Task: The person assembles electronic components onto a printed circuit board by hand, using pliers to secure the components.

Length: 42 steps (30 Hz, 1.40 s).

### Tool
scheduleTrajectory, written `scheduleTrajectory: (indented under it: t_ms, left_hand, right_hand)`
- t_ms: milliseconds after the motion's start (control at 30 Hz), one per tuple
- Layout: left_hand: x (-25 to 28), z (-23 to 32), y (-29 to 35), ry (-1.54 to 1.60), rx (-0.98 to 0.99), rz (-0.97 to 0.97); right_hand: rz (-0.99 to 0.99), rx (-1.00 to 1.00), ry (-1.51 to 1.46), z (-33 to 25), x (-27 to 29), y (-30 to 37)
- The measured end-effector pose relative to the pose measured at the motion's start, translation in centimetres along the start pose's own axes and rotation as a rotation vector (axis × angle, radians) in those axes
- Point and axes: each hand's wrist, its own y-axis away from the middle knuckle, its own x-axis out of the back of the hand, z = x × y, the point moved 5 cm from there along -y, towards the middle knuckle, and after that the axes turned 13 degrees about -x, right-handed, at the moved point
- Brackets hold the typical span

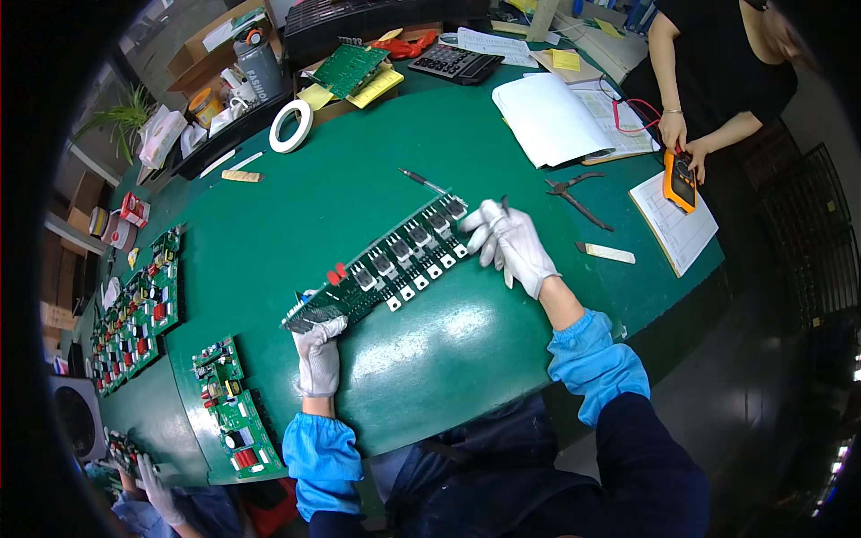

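A long green circuit board (375, 262) slants up to the right across the middle of the head view. Along it stands a row of black transistors with metal legs, a row of white-tabbed parts below them, and two red parts. My left hand (319, 357), in a white glove, grips the board's lower left end. At its upper right end is my right hand (513, 244), also gloved, with bent fingers close against the board; I cannot tell if they touch it. A small dark tip pokes out above those fingers; the rest of that thing is hidden.
Finished-looking circuit boards (235, 408) lie at left. Cutting pliers (578, 199), a utility knife (606, 253) and a pen (421, 180) lie on the green table (430, 359). A tape roll (291, 125) and calculator (456, 63) stand behind. A co-worker at right holds an orange multimeter (680, 182); another's gloved hands (157, 489) show lower left.
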Motion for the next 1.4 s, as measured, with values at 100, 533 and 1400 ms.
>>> scheduleTrajectory:
  t_ms: [100, 533, 1400]
  left_hand:
    - [-0.3, 1.3, 0.8, -0.668, -0.268, -0.248]
    - [-1.0, -0.2, 0.0, -0.388, -0.08, -0.561]
    - [-6.3, 2.4, 0.9, 0.227, 0.368, -0.134]
  right_hand:
    - [0.076, 0.204, -0.072, -1.8, 0.8, 1.3]
    - [0.097, -0.017, -0.121, 2.7, 0.2, -1.6]
    - [-0.008, -0.103, -0.573, 2.8, -0.7, -1.5]
